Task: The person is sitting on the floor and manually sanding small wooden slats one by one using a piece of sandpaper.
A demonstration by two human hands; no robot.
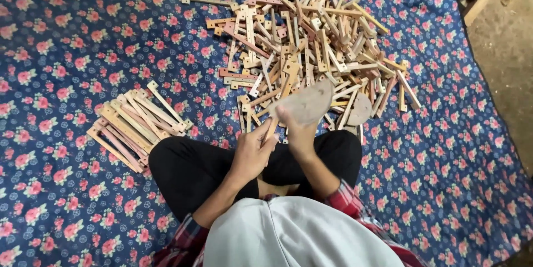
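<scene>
Crossed legs in black trousers [183, 170] sit on a flowered cloth [66, 50]. Left hand [251, 153] grips a thin wooden stick [270, 128]; right hand [297, 128] pinches a flat rounded wooden piece [308, 102] by its edge. Both pieces look light, stiff and splintery. A loose heap of sticks [311, 39] lies ahead, a sorted stack [136, 122] to the left.

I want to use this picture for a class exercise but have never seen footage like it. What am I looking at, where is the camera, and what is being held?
The single picture comes from a camera on a seated person's head, looking down at their crossed legs on a flowered blue cloth. The left hand grips a thin wooden strip. The right hand holds a flat rounded wooden piece. Ahead lies a big loose heap of wooden strips; a neater stack of strips sits by the left knee.
</scene>
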